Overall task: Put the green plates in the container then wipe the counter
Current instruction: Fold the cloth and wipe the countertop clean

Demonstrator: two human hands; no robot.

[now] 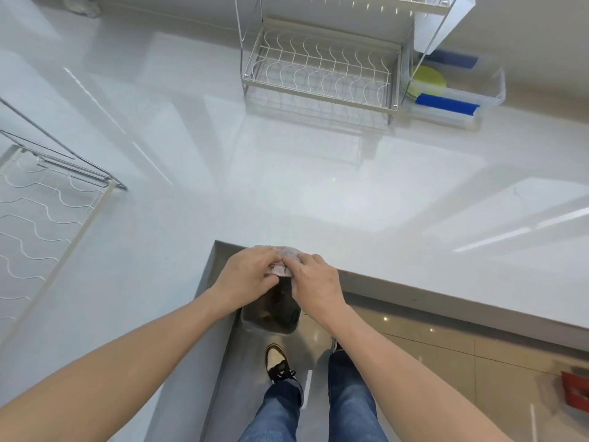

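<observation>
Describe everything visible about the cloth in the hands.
The cloth is a small, crumpled rag, pale grey-pink and soft-looking, bunched into a wad. It sits at the inner corner of the white counter, at its edge. The left hand and right hand both pinch it from opposite sides, covering most of it. Below it on the floor stands a bin.

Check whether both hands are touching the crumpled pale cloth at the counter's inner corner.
Touching. The head view shows the left hand and right hand pinching the crumpled pale cloth between their fingertips, with no gap visible.
</observation>
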